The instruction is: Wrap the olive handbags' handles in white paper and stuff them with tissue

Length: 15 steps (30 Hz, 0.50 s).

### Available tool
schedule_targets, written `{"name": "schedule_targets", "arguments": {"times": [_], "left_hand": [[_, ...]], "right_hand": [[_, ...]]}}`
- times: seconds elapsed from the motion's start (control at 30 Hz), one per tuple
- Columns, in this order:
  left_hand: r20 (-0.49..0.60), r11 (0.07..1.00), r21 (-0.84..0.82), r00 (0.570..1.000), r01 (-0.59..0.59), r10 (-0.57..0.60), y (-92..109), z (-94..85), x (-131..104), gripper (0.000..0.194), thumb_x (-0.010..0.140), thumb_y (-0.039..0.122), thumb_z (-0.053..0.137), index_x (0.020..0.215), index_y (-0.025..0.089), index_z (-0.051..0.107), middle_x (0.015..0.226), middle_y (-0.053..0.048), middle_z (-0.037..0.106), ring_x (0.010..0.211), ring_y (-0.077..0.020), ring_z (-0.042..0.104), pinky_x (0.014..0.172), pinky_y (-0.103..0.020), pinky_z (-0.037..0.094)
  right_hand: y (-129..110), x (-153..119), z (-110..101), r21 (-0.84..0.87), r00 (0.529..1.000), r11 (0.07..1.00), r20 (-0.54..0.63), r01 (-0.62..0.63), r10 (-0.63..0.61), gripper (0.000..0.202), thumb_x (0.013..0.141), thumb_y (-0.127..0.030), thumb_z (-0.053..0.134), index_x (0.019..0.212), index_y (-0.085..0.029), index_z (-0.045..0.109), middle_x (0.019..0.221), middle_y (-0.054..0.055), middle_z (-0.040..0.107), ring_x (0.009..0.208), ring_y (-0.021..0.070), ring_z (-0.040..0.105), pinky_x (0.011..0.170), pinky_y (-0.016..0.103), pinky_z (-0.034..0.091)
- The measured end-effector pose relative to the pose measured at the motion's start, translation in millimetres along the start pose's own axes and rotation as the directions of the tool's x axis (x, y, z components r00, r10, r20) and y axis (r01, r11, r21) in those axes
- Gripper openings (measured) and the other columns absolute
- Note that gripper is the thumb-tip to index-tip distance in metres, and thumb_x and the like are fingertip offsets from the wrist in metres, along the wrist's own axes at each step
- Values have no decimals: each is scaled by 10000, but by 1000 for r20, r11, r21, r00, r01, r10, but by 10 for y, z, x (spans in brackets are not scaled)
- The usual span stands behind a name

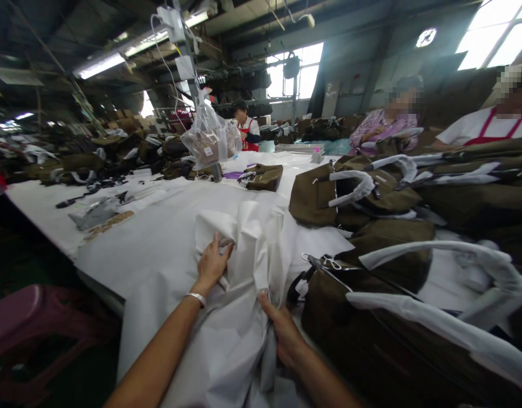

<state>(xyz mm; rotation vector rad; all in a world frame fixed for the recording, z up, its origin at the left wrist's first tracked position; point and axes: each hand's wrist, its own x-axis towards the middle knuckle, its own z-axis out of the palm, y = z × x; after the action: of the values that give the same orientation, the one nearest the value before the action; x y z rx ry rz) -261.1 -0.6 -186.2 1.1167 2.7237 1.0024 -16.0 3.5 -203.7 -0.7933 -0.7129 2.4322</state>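
Observation:
A large white sheet (248, 238), smooth like paper or plastic, stands up in crumpled folds in front of me and hangs down toward my body. My left hand (212, 265), a silvery bracelet on its wrist, rests against the folds with its visible fingers apart. Lower and to the right, my right hand (282, 328) grips the sheet, thumb on top and the other fingers mostly hidden. Close to that hand lies a dark olive bag (371, 334) with handles wrapped in white.
More olive bags (314, 195) are piled along the right. A post carries a clear plastic bag (210, 139) beyond the sheet. Grey plastic wrapping (95, 215) lies at left on the white-covered table (44, 207). A dark red stool (27, 317) stands below left. Several people are across the table.

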Motion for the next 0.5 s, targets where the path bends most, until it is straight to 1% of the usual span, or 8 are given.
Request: {"name": "schedule_targets", "arguments": {"times": [0.03, 0.1, 0.17, 0.27, 0.33, 0.4, 0.43, 0.5], "left_hand": [[6, 998, -48, 999, -31, 32, 139, 40, -102, 765, 947, 484, 550, 1580, 108, 341, 1523, -240, 491, 1420, -398, 450, 1174, -562, 340], [34, 982, -159, 993, -103, 110, 415, 116, -331, 702, 942, 436, 563, 1557, 141, 400, 1581, -183, 444, 1471, -341, 400, 1230, -496, 297], [86, 945, -287, 979, -155, 186, 671, 194, -592, 590, 956, 383, 538, 1509, 183, 488, 1572, -120, 481, 1480, -271, 409, 1256, -419, 283], [192, 873, -471, 951, -128, 243, 949, 270, -980, 498, 1007, 349, 429, 1458, 183, 558, 1485, -103, 588, 1384, -232, 545, 1193, -391, 411], [262, 828, -555, 927, -84, 269, 1028, 235, -1161, 483, 1015, 350, 409, 1429, 184, 593, 1424, -99, 642, 1320, -229, 608, 1141, -390, 478], [317, 801, -595, 901, -55, 297, 1014, 107, -1224, 429, 974, 373, 509, 1319, 193, 690, 1319, -96, 713, 1244, -243, 665, 1093, -379, 523], [331, 798, -601, 895, -44, 298, 975, 13, -1206, 399, 948, 390, 560, 1248, 193, 734, 1247, -100, 748, 1169, -252, 707, 1042, -374, 561], [317, 807, -590, 913, -23, 258, 855, -200, -1084, 401, 918, 446, 608, 1172, 178, 765, 1134, -118, 785, 981, -255, 768, 880, -362, 630]], "right_hand": [[18, 25, 29, 16, 1000, 1000, 20, -1, 1, 750, 706, -582, 867, 1289, -158, 658, 1246, 122, 739, 1246, 311, 648, 1081, 442, 508], [41, 52, 71, 57, 998, 998, 53, 24, -27, 753, 732, -579, 849, 1323, -166, 634, 1294, 117, 717, 1264, 303, 637, 1076, 436, 511], [42, 40, 83, 98, 996, 994, 67, 55, -62, 766, 738, -573, 844, 1358, -186, 615, 1335, 106, 695, 1277, 298, 628, 1068, 430, 519], [8, -32, 40, 134, 997, 991, 70, 21, -31, 794, 711, -557, 858, 1375, -197, 615, 1304, 109, 711, 1260, 314, 639, 1038, 448, 543], [-21, -90, -13, 138, 1000, 990, 23, 14, -17, 794, 700, -533, 868, 1373, -192, 621, 1269, 115, 727, 1241, 325, 651, 1026, 458, 553], [-46, -140, -66, 111, 995, 990, -70, 82, -74, 780, 709, -497, 873, 1375, -182, 617, 1286, 114, 720, 1250, 316, 647, 1036, 437, 549], [-57, -162, -88, 90, 987, 989, -124, 115, -104, 778, 713, -483, 876, 1378, -179, 612, 1301, 112, 712, 1258, 308, 642, 1044, 423, 544], [-80, -202, -114, 35, 969, 989, -207, 143, -133, 784, 718, -464, 879, 1393, -182, 598, 1327, 105, 700, 1282, 296, 626, 1056, 402, 534]]}}
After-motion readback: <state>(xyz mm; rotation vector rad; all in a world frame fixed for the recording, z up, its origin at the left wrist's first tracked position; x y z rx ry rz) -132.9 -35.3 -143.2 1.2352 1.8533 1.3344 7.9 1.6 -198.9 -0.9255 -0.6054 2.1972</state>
